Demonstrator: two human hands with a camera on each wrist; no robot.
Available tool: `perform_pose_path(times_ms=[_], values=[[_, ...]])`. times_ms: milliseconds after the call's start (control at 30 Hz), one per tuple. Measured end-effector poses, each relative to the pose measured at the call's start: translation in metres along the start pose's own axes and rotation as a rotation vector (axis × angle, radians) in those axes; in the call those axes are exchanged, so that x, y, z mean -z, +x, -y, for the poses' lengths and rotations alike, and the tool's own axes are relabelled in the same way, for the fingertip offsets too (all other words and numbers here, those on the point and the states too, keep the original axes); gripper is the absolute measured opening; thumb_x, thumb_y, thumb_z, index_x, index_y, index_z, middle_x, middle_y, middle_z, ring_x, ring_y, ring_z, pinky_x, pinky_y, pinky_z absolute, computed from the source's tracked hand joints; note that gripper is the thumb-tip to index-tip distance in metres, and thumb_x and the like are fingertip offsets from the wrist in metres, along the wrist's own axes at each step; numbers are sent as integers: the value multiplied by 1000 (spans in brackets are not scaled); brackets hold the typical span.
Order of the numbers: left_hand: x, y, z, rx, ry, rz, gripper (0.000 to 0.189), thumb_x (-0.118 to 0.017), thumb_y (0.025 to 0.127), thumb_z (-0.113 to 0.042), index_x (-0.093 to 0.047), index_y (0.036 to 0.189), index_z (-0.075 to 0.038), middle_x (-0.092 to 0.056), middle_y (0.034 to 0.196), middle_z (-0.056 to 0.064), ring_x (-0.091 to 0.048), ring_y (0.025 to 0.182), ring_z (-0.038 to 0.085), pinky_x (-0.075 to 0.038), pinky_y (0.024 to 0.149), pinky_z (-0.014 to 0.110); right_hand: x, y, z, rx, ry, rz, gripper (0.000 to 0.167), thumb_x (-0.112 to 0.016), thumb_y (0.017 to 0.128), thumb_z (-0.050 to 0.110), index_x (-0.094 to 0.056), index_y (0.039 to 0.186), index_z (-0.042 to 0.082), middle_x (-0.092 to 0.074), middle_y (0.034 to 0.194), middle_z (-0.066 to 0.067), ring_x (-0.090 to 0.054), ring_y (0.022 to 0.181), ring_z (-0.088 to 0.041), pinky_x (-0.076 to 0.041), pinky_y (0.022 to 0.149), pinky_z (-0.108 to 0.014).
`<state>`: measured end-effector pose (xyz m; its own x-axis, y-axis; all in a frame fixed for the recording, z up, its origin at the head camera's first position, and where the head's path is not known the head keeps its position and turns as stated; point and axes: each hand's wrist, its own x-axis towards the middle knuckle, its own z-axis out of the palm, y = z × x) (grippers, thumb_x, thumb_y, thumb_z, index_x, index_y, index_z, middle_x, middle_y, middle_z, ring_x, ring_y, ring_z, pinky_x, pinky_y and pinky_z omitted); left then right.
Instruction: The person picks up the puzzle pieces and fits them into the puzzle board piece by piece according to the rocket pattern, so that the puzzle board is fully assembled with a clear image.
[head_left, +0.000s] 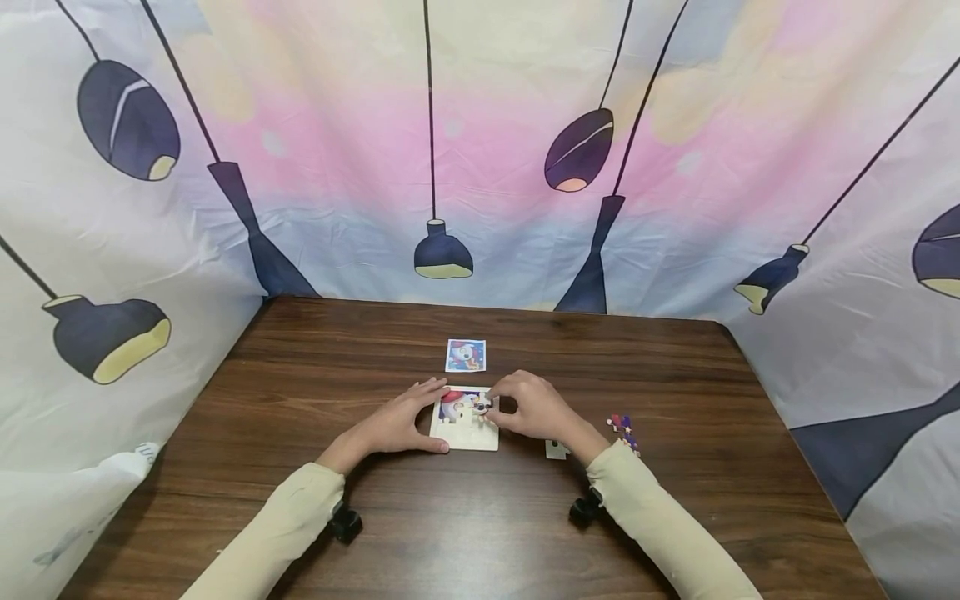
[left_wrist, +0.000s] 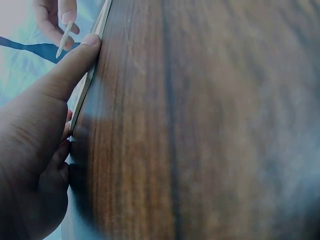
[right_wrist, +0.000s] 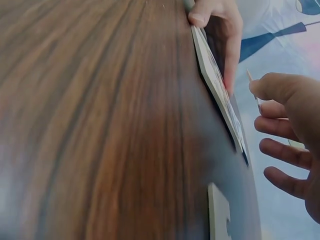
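A pale jigsaw puzzle board point(head_left: 472, 438) lies flat on the table, its upper part filled with pieces of a coloured picture and its lower part bare. My left hand point(head_left: 393, 423) spans the board's left side, thumb point(left_wrist: 82, 52) along the near corner and fingers by the far one. Above the board's right side, my right hand point(head_left: 536, 406) pinches a thin puzzle piece point(left_wrist: 65, 40) between thumb and index finger. In the right wrist view this piece point(right_wrist: 254, 90) is held edge-on, clear of the board, and the other fingers hang loosely.
Behind the board lies a small picture card point(head_left: 465, 356) showing a similar picture. A pale loose piece point(head_left: 555, 450) sits under my right wrist. Several coloured pieces point(head_left: 622, 432) are scattered farther right on the wooden table point(head_left: 337, 350). A printed cloth point(head_left: 360, 167) hangs around the table.
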<state>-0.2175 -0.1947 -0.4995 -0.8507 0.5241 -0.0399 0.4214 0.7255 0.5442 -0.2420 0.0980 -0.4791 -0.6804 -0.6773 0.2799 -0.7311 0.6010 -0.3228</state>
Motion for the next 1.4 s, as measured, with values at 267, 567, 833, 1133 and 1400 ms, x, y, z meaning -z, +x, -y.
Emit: perform_pose_path(times_ms=[267,567,833,1133,1400], values=[[0,0,-1,-9,-8,3,106,-80,78,-66,-37,159,-12,-26,169,4,-17,156,34,-23,121,62,-9,9,8,2,-34,23,30,-74,93,42,-80,111,18,-75,112,4,-65,104,-14,-57,85,-35],[0,-1,-1,-7,-20,4,105,-80,78,-64,-38,159,-12,-26,168,6,-17,156,36,-23,121,62,-17,15,15,-9,-50,53,27,-77,92,39,-80,108,17,-75,112,2,-64,104,-16,-56,90,-37],[0,0,-1,4,-24,4,105,-80,78,-64,-37,159,-12,-25,169,5,-16,156,37,-24,120,63,-20,18,18,-12,-87,62,29,-77,91,41,-81,106,16,-73,116,-1,-64,104,-17,-56,89,-36],[0,0,0,3,-23,3,106,-80,78,-64,-37,160,-12,-25,169,4,-16,156,35,-24,120,62,-20,19,19,-22,-81,69,30,-77,91,42,-81,107,16,-72,117,-1,-63,103,-17,-56,88,-35],[0,0,0,-4,-21,1,106,-80,79,-64,-37,159,-11,-25,169,5,-16,156,36,-23,121,62,-23,20,20,-12,-95,50,32,-77,91,43,-80,110,18,-72,119,-1,-64,104,-18,-56,88,-35]])
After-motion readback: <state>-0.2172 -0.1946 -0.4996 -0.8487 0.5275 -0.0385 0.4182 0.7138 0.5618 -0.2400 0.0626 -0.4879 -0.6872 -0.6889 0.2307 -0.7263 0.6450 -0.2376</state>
